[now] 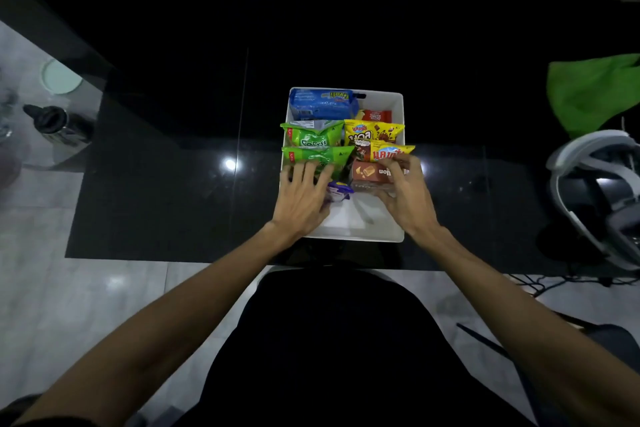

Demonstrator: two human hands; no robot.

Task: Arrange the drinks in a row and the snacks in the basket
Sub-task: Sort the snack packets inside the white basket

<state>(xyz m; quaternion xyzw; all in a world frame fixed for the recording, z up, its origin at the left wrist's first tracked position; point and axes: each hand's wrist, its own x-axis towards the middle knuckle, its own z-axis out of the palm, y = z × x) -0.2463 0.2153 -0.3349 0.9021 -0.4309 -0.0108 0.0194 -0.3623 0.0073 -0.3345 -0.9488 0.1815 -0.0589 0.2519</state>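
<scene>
A white basket (398, 107) stands on the black table, filled with snack packets. At the back lies a blue packet (322, 104) and a small red one (380, 114). Two green bags (311, 137) sit on the left, two yellow bags (375, 132) on the right. My left hand (301, 198) rests with spread fingers on the nearer green bag (317, 156), over a purple packet (337, 191). My right hand (405, 194) grips a brown packet (372, 172) at the basket's right side. No drinks show.
A green cloth (592, 94) lies at the table's right, with a grey and white headset (595, 194) below it. A dark bottle (59, 125) and a pale round lid (60, 76) are on the floor at left. Cables trail at the right near the table edge.
</scene>
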